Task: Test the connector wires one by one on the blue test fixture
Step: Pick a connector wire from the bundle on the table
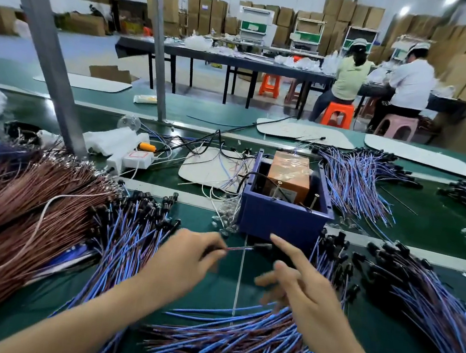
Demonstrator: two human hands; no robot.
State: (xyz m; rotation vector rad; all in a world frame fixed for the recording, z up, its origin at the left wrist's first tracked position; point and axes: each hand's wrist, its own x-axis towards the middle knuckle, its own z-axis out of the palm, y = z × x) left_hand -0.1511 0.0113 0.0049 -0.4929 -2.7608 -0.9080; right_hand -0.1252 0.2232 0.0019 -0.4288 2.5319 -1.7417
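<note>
Since the single connector wire (241, 248) is thin, light and limp, it would likely droop unless gripped close behind its black plug (264, 246). It is held just in front of the blue test fixture (279, 221), with the plug end toward the fixture's near wall. The left hand (184, 259) pinches the lead between thumb and fingertips. The right hand (300, 287) seems to hold nothing: its index finger points straight at the fixture and its other fingers are blurred. Heaps of similar wires lie to the left (134, 228) and right (418, 298) on the green bench (382, 341).
</note>
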